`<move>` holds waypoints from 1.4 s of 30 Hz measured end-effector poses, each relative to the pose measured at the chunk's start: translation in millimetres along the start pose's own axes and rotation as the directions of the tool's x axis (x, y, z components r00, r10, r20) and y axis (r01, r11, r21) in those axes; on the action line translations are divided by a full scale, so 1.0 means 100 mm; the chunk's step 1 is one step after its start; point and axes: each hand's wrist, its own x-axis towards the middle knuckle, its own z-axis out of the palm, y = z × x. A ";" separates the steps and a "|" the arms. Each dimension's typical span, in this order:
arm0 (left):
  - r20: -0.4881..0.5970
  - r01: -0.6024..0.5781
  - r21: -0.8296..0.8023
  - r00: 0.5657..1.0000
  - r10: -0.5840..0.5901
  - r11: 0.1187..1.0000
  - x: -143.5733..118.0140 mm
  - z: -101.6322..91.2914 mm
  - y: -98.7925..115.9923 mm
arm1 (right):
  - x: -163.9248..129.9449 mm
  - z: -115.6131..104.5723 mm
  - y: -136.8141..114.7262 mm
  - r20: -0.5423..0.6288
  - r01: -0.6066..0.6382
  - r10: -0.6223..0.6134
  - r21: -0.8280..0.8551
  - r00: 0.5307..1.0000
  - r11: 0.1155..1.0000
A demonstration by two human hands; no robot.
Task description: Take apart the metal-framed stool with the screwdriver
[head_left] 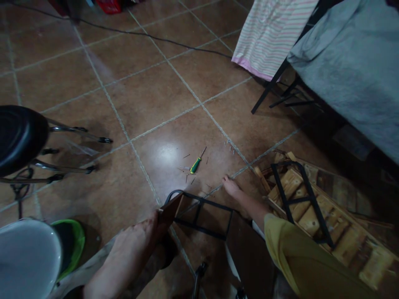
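My left hand (pixel 141 234) is wrapped round the edge of a brown wooden board (pixel 171 209), which is seen nearly edge-on. Just beyond the board is a black metal frame (pixel 199 220) with a crossbar. Stretched out to the tiled floor, my right hand (pixel 230 185) has its fingers curled together; anything in them is too small to make out. A green and yellow screwdriver (pixel 195 165) lies on the floor ahead, with several loose screws (pixel 186 156) scattered round it. More small screws (pixel 230 148) lie beyond my right hand. A dark flat panel (pixel 249 253) stands below my right forearm.
At right, another black metal frame (pixel 288 201) rests on a slatted wooden piece (pixel 336 216). A black round stool (pixel 21 139) stands left, above a white lid or basin (pixel 29 257) and a green bucket (pixel 77 245). A cable (pixel 124 31) crosses the floor; a cloth-covered bed (pixel 352 70) is upper right.
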 end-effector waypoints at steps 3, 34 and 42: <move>-0.018 -0.033 -0.065 0.999 0.032 0.997 -0.03 0.00 0.00 | -0.03 0.02 -0.02 -0.007 0.032 -0.032 -0.013 0.999 0.999; -0.029 -0.013 -0.080 1.000 0.011 0.997 -0.05 -0.04 0.05 | -0.50 0.42 0.33 0.079 -0.053 0.053 0.003 0.995 0.999; -0.006 -0.006 -0.090 1.000 0.006 0.996 -0.08 -0.06 0.04 | -0.44 0.24 0.06 0.002 -0.088 0.089 -0.049 0.996 0.995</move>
